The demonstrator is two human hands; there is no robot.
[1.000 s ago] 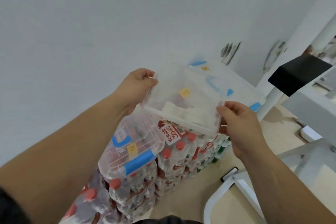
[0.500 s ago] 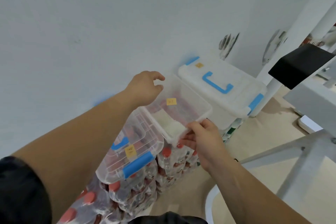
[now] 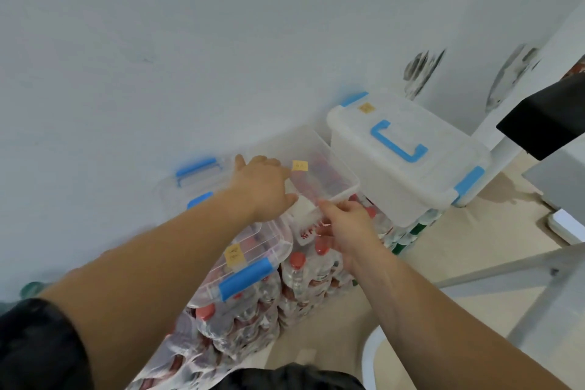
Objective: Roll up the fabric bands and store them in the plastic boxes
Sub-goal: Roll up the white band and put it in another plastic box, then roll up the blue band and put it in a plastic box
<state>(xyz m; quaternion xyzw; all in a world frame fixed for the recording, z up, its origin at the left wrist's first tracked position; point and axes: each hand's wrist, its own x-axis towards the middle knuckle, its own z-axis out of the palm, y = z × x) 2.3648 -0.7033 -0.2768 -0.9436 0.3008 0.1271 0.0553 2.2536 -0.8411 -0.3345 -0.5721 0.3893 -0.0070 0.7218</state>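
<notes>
I hold a clear lidless plastic box (image 3: 335, 168) with a yellow sticker, low over the bottle packs by the wall. White rolled fabric bands (image 3: 302, 210) lie in its near end. My left hand (image 3: 262, 187) grips the box's left side. My right hand (image 3: 345, 225) holds its near corner from below. A clear box with blue latches (image 3: 250, 260) sits under my left forearm, and another blue-handled clear box (image 3: 196, 168) stands behind it against the wall. A larger white box with a blue handle (image 3: 402, 155) stands to the right.
Shrink-wrapped packs of red-capped bottles (image 3: 300, 275) carry the boxes, stacked on the beige floor (image 3: 474, 237). The white wall (image 3: 221, 41) is close behind. A black-topped white table frame (image 3: 544, 123) stands at the right, with a white curved tube (image 3: 370, 355) near my feet.
Both hands have brought the open box down and toward the wall, from chest height to just above the bottle packs, between the latched box and the white box.
</notes>
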